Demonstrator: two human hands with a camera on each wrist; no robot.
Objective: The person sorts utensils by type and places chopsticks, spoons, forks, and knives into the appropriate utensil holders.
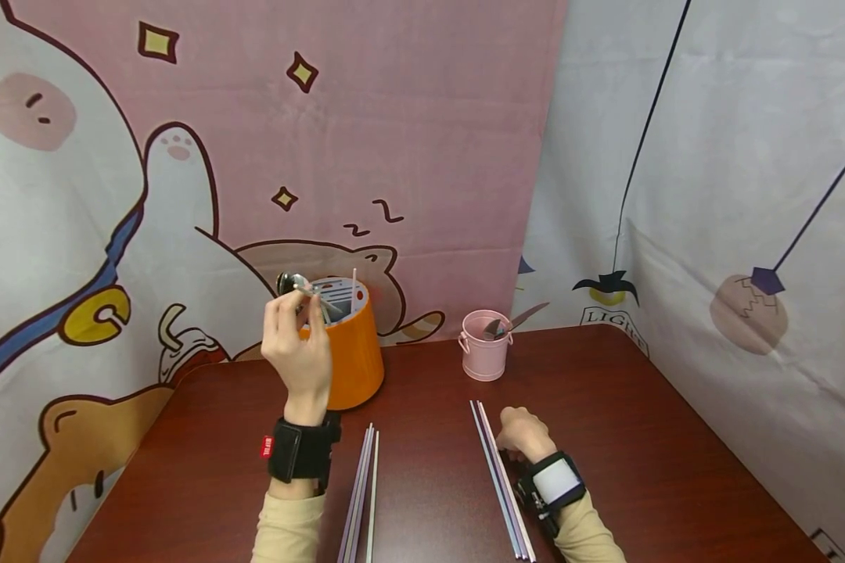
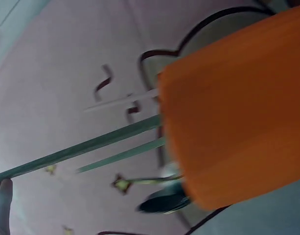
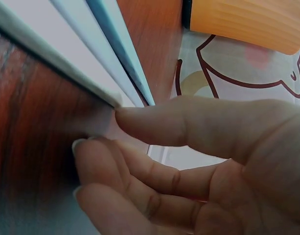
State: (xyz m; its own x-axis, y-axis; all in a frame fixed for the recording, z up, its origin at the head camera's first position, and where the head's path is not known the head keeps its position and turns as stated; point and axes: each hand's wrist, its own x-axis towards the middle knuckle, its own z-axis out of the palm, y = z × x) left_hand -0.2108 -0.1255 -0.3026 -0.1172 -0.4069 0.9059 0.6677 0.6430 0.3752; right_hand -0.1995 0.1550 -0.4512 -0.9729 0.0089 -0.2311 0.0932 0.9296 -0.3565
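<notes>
My left hand (image 1: 299, 344) is raised at the orange utensil holder (image 1: 355, 363) and pinches a thin green stick (image 2: 81, 147) by its far end. The stick slants to the holder's top; whether its lower end is inside is hidden. Another green stick (image 2: 123, 155), a pale pink stick (image 1: 354, 289) and a metal spoon-like utensil (image 1: 292, 281) stick out there. On the table, my right hand (image 1: 524, 434) rests beside a row of blue, purple and white sticks (image 1: 500, 477). Its thumb touches or nearly touches the white stick's (image 3: 66, 58) tip; the other fingers are loosely bent.
Another bundle of purple and green sticks (image 1: 362, 493) lies on the brown table (image 1: 429, 438), near the left forearm. A small pink bucket (image 1: 484, 360) with metal utensils stands at the back. Printed cloth (image 1: 422, 141) hangs behind the table.
</notes>
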